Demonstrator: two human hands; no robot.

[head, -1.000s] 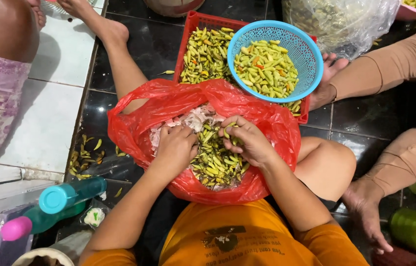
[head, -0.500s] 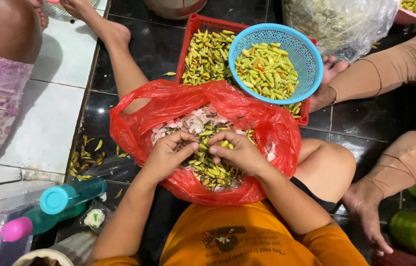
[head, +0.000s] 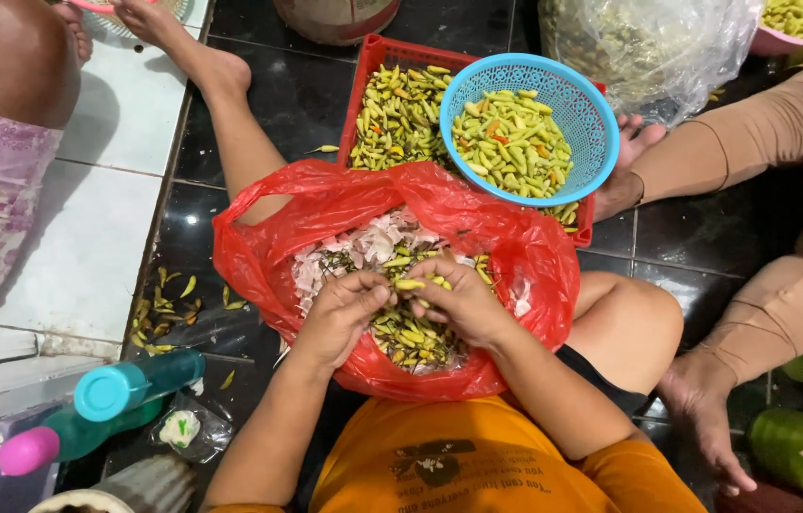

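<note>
A small green chili (head: 410, 283) sits pinched between both hands (head: 401, 309).

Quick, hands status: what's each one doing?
Left hand: closed, pinching a chili over the red bag.
Right hand: closed on a green chili.

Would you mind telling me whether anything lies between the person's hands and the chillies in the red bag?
Nothing visible does. The left hand and right hand are already inside the open mouth of the red plastic bag, resting on the pile of chillies, with one pale green chilli pinched between their fingertips.
</note>
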